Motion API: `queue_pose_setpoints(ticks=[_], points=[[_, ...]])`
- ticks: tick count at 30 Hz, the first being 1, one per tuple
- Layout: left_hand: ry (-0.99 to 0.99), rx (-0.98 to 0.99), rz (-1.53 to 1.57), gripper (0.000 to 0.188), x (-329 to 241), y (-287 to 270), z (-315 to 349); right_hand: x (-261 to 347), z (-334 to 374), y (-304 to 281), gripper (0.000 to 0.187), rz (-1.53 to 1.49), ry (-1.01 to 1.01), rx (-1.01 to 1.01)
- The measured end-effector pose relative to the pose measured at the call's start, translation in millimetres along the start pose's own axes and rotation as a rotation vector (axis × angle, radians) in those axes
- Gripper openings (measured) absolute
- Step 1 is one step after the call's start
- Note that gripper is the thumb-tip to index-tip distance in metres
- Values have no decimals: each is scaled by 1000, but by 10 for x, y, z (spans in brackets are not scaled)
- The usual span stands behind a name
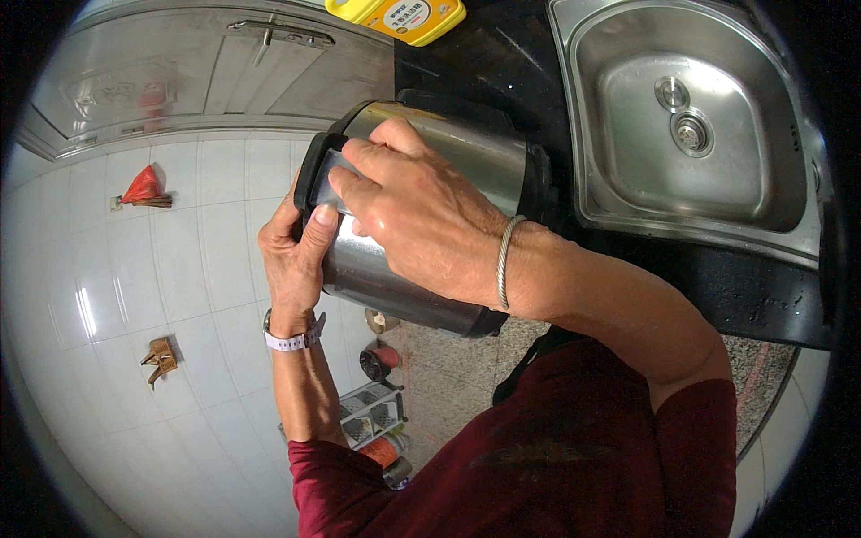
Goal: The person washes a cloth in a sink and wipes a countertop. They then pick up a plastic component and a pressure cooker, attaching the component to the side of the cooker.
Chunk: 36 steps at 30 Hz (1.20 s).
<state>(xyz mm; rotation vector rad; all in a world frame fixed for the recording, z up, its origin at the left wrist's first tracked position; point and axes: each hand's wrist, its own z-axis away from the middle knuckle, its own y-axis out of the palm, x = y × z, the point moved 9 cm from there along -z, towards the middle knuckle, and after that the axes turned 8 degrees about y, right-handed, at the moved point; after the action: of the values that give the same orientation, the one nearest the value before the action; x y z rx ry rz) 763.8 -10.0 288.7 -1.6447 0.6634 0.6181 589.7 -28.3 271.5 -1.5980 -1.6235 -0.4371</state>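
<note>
The dark table runs along the right, with a stainless steel sink sunk into it near the upper right corner. White tiles cover the left side, and a metal cabinet door sits at the upper left.

A stainless steel pot with black rims, shaped like a cooker body, is held tipped on its side off the table's left edge, just beside the sink. Its long axis runs from lower right to upper left, with the black panel end pointing upper left.

The right hand, a metal bangle on its wrist, lies over the pot's side, fingers wrapped onto the panel end. The left hand, wearing a wristwatch, grips the same end from below, thumb pressed on it.

A yellow bottle lies at the table's top edge.
</note>
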Motion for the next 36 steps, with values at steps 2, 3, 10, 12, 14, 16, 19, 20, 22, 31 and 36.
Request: queue_pose_setpoints(ticks=[2, 3, 10, 12, 14, 16, 19, 20, 22, 31, 36], points=[[12, 10, -11, 56, 18, -5, -10, -5, 10, -2, 35, -1, -16, -27], [15, 13, -18, 56, 10, 0, -12, -7, 16, -7, 35, -2, -28, -46], [38, 30, -31, 59, -8, 24, -18, -185, -16, -15, 52, -91, -208, -46], [26, 37, -27, 59, -16, 32, -25, -276, -57, -39, 58, -199, -144, 6], [5, 37, -22, 60, 27, 7, 8, -319, -75, -63, 77, -177, -90, -6], [11, 36, -7, 59, 55, -7, 30, -346, -121, -94, 89, -165, -47, 7], [46, 38, 16, 59, 42, -10, 55, -299, -143, -36, 100, -67, -172, 25], [50, 37, 17, 59, 44, -12, 63, -325, -182, 31, 98, -99, -149, 129], [60, 40, 21, 59, 36, -5, 61, -356, -243, 118, 96, -160, -99, 339], [71, 22, 46, 55, 59, -32, 112, -300, -268, 152, 93, -164, -123, 318], [85, 29, 71, 55, 81, -49, 123, -288, -258, 193, 91, -179, -149, 269]])
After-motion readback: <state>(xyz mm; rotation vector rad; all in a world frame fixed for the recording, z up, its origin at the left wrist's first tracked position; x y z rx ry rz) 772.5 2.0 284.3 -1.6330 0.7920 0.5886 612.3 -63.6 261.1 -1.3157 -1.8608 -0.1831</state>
